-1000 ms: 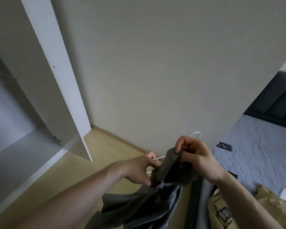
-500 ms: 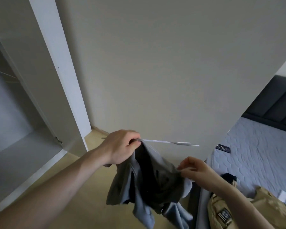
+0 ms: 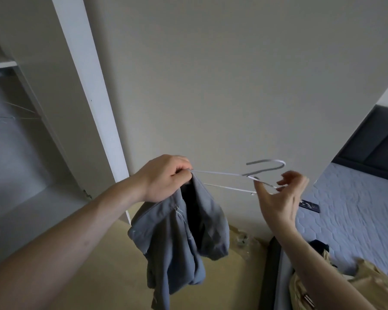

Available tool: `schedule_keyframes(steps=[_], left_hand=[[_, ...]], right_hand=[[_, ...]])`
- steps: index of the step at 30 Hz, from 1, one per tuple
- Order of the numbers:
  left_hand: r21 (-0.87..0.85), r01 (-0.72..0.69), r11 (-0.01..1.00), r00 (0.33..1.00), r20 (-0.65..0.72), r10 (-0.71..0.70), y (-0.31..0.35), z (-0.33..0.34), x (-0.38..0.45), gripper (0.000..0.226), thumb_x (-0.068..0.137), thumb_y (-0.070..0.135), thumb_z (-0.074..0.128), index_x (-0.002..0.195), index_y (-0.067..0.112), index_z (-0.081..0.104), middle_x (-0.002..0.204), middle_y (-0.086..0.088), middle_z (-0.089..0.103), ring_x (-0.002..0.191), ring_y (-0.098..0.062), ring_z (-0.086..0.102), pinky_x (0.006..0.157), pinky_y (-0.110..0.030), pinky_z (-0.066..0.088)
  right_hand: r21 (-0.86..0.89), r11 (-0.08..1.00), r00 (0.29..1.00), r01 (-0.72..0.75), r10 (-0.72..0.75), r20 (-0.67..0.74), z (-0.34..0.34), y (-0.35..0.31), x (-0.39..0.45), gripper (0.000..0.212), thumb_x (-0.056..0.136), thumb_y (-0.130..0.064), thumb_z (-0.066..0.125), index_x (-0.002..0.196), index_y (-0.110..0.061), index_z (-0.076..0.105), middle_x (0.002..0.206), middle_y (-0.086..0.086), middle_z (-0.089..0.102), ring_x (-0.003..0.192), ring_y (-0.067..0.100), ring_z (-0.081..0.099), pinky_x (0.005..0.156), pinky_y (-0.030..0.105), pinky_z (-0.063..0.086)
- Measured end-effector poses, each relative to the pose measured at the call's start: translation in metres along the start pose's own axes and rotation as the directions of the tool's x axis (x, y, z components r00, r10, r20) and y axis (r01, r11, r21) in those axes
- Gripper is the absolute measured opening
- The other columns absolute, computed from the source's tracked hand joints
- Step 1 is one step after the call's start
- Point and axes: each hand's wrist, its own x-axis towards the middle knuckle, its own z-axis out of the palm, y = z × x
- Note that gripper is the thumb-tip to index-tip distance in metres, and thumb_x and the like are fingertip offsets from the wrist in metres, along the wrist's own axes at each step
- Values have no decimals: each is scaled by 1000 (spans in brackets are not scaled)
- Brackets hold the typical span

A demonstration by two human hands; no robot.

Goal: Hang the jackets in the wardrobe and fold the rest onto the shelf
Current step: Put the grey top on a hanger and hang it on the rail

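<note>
The left hand (image 3: 164,177) is pinching a white wire hanger (image 3: 229,175) and grey jacket (image 3: 184,229); the right hand (image 3: 280,198), fingers spread, is touching the hanger's other end beside an open wardrobe (image 3: 20,153).

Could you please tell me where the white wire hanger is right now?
In the head view, the white wire hanger is held in mid-air at centre frame, in front of the wall, between the left hand and the right hand, with the grey jacket hanging from its left end.

We cannot see where the left hand (image 3: 164,177) meets the hanger (image 3: 224,174); its fingers hide that end. The grey jacket (image 3: 179,238) runs off the near edge, and the tan garment (image 3: 367,285) is cut at the right corner.
</note>
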Motion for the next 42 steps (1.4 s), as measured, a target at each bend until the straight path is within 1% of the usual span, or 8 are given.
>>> schedule_keyframes(steps=[3,8,14,17,21,31,39,42], left_hand=[[28,16,999,1000,13,-17,-8,-1,-3,36,96,25,43,71,0,49,81,-8,54,75,-28,51,76,-54,44],[294,58,954,985,-173,-6,-40,4,-20,33,101,27,54,72,13,56,120,6,50,113,-16,42,97,-35,38],[183,178,967,976,-159,-149,-51,13,-45,38,106,40,43,72,22,36,67,7,46,61,-14,43,56,-34,31],[-88,180,980,981,-56,-185,-42,21,-41,38,107,36,43,75,17,41,63,8,43,59,-9,37,59,-32,33],[-315,156,936,988,56,-146,-26,27,-28,39,107,37,49,89,4,58,80,-4,55,79,-7,51,74,-25,42],[147,459,876,840,248,-482,-96,40,-68,31,65,63,82,81,41,68,76,21,70,71,-1,66,57,-18,44],[-498,577,647,776,86,-625,-140,42,-98,29,92,42,75,102,16,77,99,-1,79,93,-19,74,82,-29,54],[-622,464,630,779,-52,-625,-122,19,-85,31,96,40,71,96,9,75,85,-7,75,77,-17,71,64,-22,51]], right_hand=[[-112,980,952,163,-127,278,10,-1,8,21,99,-42,66,95,-22,72,98,-6,68,93,20,59,78,36,45],[-251,964,806,-85,215,552,26,12,-5,60,109,-42,43,61,-9,57,46,-5,51,56,23,54,56,33,39],[-98,933,665,-346,317,676,22,7,-41,49,107,-43,49,78,-18,79,55,-6,47,46,7,40,52,26,34],[60,933,611,-355,183,770,31,-27,-58,13,98,-35,69,98,-37,82,79,-16,74,72,-2,68,62,8,47],[157,931,505,-330,34,862,53,-60,-74,42,81,-27,88,121,-30,75,118,-18,75,106,4,72,89,21,58],[153,923,590,-352,92,802,49,-82,-43,20,75,-26,69,69,-7,65,64,-1,53,62,12,47,58,28,35],[40,949,644,-312,180,743,30,-59,-11,17,78,-21,86,72,-11,74,63,-2,63,62,11,54,62,30,40],[-26,958,672,-286,220,707,22,-48,-3,21,77,-30,89,73,-14,75,63,-3,64,63,11,55,63,31,40]])
